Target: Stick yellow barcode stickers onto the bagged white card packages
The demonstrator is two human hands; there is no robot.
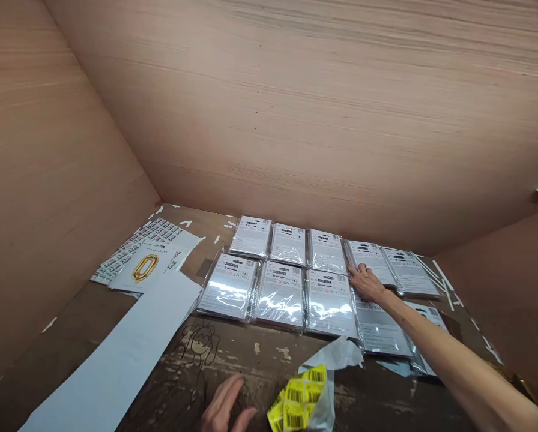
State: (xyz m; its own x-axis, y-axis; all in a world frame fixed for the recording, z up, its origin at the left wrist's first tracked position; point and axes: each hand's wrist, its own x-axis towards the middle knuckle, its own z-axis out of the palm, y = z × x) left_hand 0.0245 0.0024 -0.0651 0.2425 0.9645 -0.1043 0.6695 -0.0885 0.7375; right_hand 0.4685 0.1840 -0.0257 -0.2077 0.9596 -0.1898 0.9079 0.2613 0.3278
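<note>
My right hand (365, 283) reaches to the fourth column of clear-wrapped flat packets. Its fingers rest at the top of a front-row packet (381, 327), beside the back-row packet (371, 261). The hand looks open, with nothing lifted in it; part of the packet's print is hidden beneath. My left hand (224, 405) is at the bottom edge, partly cut off, fingers and thumb apart, holding nothing visible. To its right lies a crumpled strip of yellow barcode stickers (298, 396) on pale backing paper (334, 357).
Two rows of packets stretch along the back, including this front-left packet (230, 288). At left lie a long white paper strip (120, 354), a foil balloon packet (145, 267) and a printed label sheet (161, 231). Wooden panels (273, 120) enclose the dark, worn table (233, 348). Thin white strips (444, 279) lie right.
</note>
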